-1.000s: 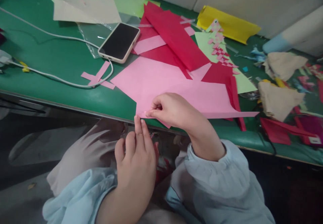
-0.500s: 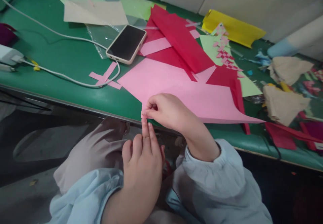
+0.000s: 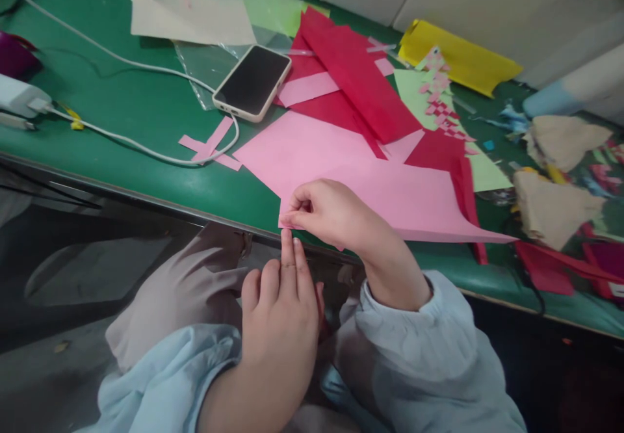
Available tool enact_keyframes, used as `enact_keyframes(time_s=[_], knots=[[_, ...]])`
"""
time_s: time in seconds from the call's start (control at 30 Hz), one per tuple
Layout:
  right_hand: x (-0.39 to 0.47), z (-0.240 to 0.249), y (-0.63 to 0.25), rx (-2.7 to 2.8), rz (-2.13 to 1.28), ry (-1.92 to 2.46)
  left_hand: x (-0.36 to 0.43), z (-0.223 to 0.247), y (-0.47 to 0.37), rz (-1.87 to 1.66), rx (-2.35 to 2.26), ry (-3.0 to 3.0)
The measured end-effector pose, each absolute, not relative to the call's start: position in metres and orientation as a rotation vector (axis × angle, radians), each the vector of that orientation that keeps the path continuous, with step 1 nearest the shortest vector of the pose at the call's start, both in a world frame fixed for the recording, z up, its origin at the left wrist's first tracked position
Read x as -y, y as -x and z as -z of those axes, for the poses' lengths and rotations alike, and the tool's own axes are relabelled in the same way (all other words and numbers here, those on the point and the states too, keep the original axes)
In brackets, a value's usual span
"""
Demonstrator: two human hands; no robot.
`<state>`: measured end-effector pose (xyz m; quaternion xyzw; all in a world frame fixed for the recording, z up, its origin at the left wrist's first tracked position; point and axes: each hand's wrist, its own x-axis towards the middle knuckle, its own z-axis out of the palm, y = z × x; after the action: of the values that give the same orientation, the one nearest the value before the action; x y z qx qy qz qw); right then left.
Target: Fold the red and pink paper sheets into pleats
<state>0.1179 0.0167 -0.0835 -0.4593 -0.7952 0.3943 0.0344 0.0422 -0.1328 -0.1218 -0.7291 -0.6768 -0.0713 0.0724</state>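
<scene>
A large pink paper sheet (image 3: 336,147) lies along the front of the green table, its near edge lifted and curving up at the right. With thumb and forefinger, my right hand (image 3: 336,215) pinches its lower left corner, close to the table's edge. Just below that corner, my left hand (image 3: 280,316) points upward, two fingers stretched with their tips at the paper's edge. Its other fingers are bent and the thumb stands apart. My right fingers hide part of the pinched fold.
A phone (image 3: 252,83) with a white cable lies beside crossed pink strips (image 3: 209,145). Behind the sheet are red papers (image 3: 361,75) and a folded yellow paper (image 3: 455,56). A pink-and-red woven paper piece (image 3: 441,104) rests on green paper. Beige cloth-like pieces (image 3: 556,209) lie right.
The view has shifted slightly, so the table's things appear a little further right. My hands keep nearly the same pose at the paper's corner.
</scene>
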Motion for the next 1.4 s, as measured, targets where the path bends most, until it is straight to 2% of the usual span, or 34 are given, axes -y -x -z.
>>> enact_keyframes(time_s=[0.5,0.87,1.4], knots=[[-0.017,0.079,-0.123,2.528,-1.147,1.381,0.126,0.124,-0.029,0.079,1.988,2.205],[-0.021,0.073,-0.181,2.591,-1.094,1.591,0.123,0.120,-0.033,0.225,2.145,2.200],[-0.024,0.078,-0.183,2.575,-1.075,1.635,0.121,0.126,-0.034,0.439,2.166,2.214]])
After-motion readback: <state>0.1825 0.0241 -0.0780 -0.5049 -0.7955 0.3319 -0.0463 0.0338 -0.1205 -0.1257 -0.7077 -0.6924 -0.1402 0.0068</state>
